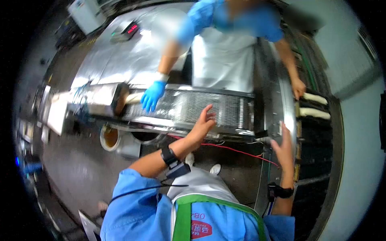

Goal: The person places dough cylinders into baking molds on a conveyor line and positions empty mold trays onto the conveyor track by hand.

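My left hand (203, 123) reaches over the near edge of a metal mesh conveyor (189, 105). Its fingers are spread and nothing is in them. Beside the metal rail (290, 106) on the right is my right hand (284, 149), open, thumb and fingers apart, with no object visible in it. Two long pale dough-like strips (315, 113) lie on the dark slotted surface beyond that rail. A third pale piece (134, 98) shows at the machine outlet, partly covered by a co-worker's blue-gloved hand (153, 96).
Across the conveyor stands a co-worker, whose bare hand (298, 87) is at the strips. A metal table (108, 56) carries a device with a red display (132, 29). Below the conveyor are a white bucket (109, 137) and a red cable (229, 148).
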### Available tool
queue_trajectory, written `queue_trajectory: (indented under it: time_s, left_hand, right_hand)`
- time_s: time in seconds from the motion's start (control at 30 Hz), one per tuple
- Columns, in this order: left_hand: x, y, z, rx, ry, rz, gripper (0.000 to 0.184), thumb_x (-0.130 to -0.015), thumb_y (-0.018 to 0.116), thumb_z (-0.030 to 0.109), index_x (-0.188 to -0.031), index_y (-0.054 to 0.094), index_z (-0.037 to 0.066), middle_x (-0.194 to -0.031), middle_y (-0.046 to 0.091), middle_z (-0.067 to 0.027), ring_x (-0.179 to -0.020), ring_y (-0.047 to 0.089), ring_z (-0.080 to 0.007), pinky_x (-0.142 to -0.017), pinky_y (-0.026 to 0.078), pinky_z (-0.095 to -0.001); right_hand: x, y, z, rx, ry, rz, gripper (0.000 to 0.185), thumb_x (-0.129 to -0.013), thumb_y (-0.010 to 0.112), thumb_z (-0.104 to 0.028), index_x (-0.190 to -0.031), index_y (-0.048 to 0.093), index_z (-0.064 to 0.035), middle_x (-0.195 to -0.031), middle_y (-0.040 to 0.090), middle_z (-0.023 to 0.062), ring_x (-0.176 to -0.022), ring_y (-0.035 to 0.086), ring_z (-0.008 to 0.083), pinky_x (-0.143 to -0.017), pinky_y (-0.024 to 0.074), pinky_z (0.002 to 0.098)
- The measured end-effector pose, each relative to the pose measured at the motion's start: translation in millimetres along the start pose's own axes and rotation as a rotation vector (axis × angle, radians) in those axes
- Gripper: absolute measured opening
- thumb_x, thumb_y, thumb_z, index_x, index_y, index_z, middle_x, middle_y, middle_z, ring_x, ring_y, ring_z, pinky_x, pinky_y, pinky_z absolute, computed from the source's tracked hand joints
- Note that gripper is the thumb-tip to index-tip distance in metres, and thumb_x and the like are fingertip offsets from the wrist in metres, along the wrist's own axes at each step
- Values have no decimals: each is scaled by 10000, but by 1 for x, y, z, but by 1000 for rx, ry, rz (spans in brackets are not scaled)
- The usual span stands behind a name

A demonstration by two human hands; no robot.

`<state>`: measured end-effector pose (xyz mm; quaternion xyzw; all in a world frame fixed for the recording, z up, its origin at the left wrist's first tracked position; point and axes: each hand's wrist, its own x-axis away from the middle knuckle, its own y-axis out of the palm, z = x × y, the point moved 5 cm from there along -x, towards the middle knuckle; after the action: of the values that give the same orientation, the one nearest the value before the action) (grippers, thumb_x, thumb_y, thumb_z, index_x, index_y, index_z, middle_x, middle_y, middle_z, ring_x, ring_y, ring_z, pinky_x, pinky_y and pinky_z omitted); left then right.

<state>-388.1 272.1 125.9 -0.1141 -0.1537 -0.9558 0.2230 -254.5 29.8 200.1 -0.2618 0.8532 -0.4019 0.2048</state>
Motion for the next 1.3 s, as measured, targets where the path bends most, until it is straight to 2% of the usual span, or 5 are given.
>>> queue_trajectory:
  time_s: [0.27, 0.43, 0.9, 1.07, 1.3]
  left_hand:
    - [41, -198, -24, -73, 4, 584, 554, -756, 449, 103, -1254, 210, 134, -1168, 369, -141, -953, 406, -212, -758, 359, -321]
    - [48, -296, -46, 55, 41, 769, 590, -742, 477, 114, -1253, 180, 106, -1182, 325, -124, -968, 382, -215, -757, 351, -339]
    - [-3, -186, 27, 81, 87, 245, 507, -747, 466, 168, -1230, 318, 126, -1284, 260, -80, -1183, 230, -221, -940, 199, -366]
    - [-16, -123, 17, -44, -52, -2, 543, -778, 470, 221, -1257, 253, 88, -1320, 193, -112, -1210, 192, -239, -976, 167, -372]
    - [-27, -92, -30, -46, -244, 41, 470, -754, 419, 106, -1215, 331, 113, -1300, 249, -81, -1185, 232, -214, -950, 195, -383]
  right_hand:
    - [27, -8, 73, -146, 308, 151, 702, -677, 546, 12, -1280, 194, -52, -1253, 306, 164, -1148, 315, 263, -952, 245, 342]
    - [3, 1, 26, -49, 109, 155, 719, -674, 540, 31, -1288, 179, -71, -1269, 289, 143, -1139, 321, 274, -938, 267, 350]
    - [-11, -36, -36, 97, 114, 496, 670, -662, 577, -30, -1254, 269, -93, -1273, 245, 168, -1158, 284, 326, -954, 256, 367]
    - [14, -6, -6, 105, 201, 249, 612, -715, 579, -135, -1252, 284, -134, -1234, 333, 119, -1134, 311, 289, -934, 265, 395]
    - [83, 6, 66, 93, 465, 193, 610, -718, 578, -133, -1252, 283, -125, -1226, 336, 111, -1114, 326, 292, -919, 280, 385]
